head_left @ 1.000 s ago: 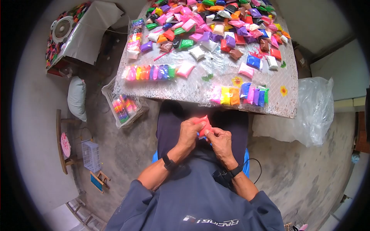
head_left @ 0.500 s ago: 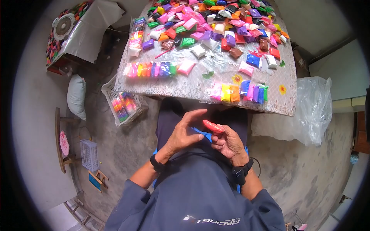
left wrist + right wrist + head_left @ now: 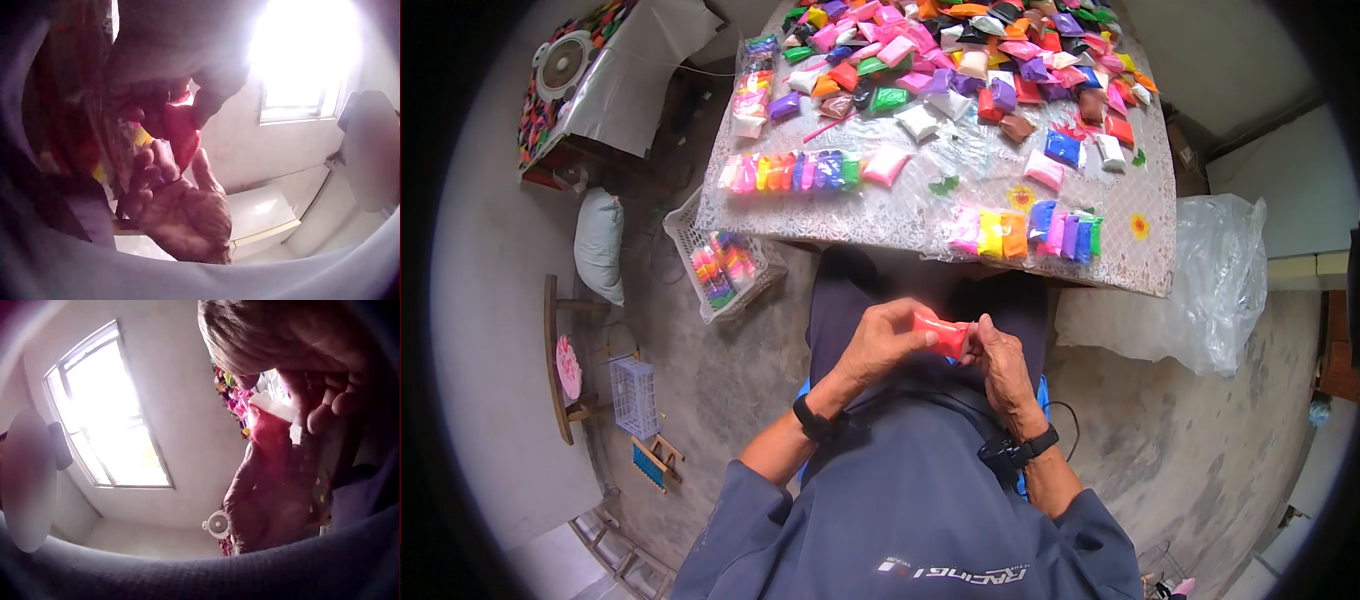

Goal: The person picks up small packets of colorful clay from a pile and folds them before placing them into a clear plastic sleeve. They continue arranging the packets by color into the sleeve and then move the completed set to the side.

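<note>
I have the red packet (image 3: 943, 334) over the lap, just short of the counter's (image 3: 880, 215) near edge. My left hand (image 3: 885, 345) curls round one end of it and my right hand (image 3: 998, 362) pinches the other. A row (image 3: 1025, 232) of coloured packets lies along that near edge, and a loose heap (image 3: 960, 60) covers the counter's far half. A basket (image 3: 680, 238) stands left of the counter.

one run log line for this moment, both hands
left hand: grips red packet | right hand: pinches packet's other end | where: in front of table
</note>
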The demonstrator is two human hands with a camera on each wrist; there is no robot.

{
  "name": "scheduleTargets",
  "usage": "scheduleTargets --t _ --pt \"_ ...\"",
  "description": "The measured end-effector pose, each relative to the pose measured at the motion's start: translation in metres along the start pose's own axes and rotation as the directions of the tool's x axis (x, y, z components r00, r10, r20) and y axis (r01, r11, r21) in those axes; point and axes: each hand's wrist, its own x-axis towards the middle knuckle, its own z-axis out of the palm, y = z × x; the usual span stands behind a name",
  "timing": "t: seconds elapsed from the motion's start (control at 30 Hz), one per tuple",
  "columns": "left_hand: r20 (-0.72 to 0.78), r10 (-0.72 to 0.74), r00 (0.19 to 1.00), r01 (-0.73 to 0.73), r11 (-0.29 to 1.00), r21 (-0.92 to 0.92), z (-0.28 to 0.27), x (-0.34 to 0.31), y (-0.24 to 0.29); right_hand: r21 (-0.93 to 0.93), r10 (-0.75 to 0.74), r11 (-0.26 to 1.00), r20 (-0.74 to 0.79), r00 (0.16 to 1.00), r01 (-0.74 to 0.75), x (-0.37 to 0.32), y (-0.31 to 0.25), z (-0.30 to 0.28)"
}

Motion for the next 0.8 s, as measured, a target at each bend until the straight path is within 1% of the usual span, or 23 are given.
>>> scheduleTargets --t 0.03,0.1,0.23,0.3,0.33,0.4,0.47,0.53,0.57,0.63,0.7,0.73,0.77,0.8 --pt "0.002 -0.016 1.000 0.016 0.998 -0.057 0.002 0.001 0.000 0.001 0.001 1.000 -0.003 1.000 -0.001 -0.003 -0.006 0.004" --pt "0.005 -0.012 1.000 0.012 0.997 -0.073 0.003 0.003 -0.003 -0.196 -0.168 0.967 -0.026 0.985 0.160 -0.008 -0.016 0.017" --pt "-0.004 0.024 1.000 -0.024 0.993 -0.119 0.005 0.005 -0.010 -0.213 -0.183 0.963 -0.053 0.982 0.168 -0.007 -0.018 0.020" --pt "0.001 0.008 1.000 -0.008 0.994 -0.111 0.007 0.003 -0.009 -0.201 -0.240 0.954 -0.059 0.969 0.224 -0.007 -0.016 0.019" --pt "0.008 -0.004 1.000 0.005 0.995 -0.101 0.008 0.002 -0.008 -0.200 -0.240 0.954 -0.060 0.969 0.223 -0.007 -0.015 0.018" --pt "-0.014 -0.027 1.000 0.026 0.994 -0.104 0.012 0.001 -0.008 -0.157 -0.149 0.979 -0.099 0.984 0.132 -0.006 -0.013 0.016" --pt "-0.039 -0.051 0.998 0.046 0.993 -0.107 0.015 -0.002 -0.013 -0.152 -0.164 0.978 -0.110 0.980 0.146 -0.005 -0.009 0.016" --pt "-0.036 -0.113 0.993 0.102 0.965 -0.240 0.016 0.001 -0.020 -0.152 -0.191 0.973 -0.115 0.975 0.173 -0.001 -0.001 0.013" --pt "-0.035 -0.102 0.994 0.091 0.967 -0.237 0.015 0.001 -0.020 -0.158 -0.200 0.970 -0.102 0.974 0.183 0.002 0.008 0.009" --pt "-0.039 -0.113 0.993 0.101 0.967 -0.235 0.015 -0.001 -0.015 -0.164 -0.213 0.967 -0.087 0.973 0.196 0.002 0.002 0.010" --pt "-0.019 -0.129 0.991 0.120 0.960 -0.253 0.012 -0.002 -0.010 -0.211 -0.167 0.965 -0.043 0.985 0.155 -0.002 -0.007 0.010" --pt "-0.003 -0.099 0.995 0.097 0.982 -0.162 0.010 -0.001 -0.007 -0.164 -0.138 0.978 -0.033 0.990 0.130 -0.002 -0.008 0.009" --pt "0.017 -0.070 0.997 0.071 0.995 -0.070 0.009 0.000 -0.005 -0.164 -0.138 0.978 -0.034 0.990 0.131 -0.003 -0.011 0.010" --pt "0.044 -0.059 0.997 0.063 0.992 -0.111 0.010 0.001 -0.004 -0.156 -0.131 0.979 -0.004 0.991 0.128 -0.004 -0.014 0.013"
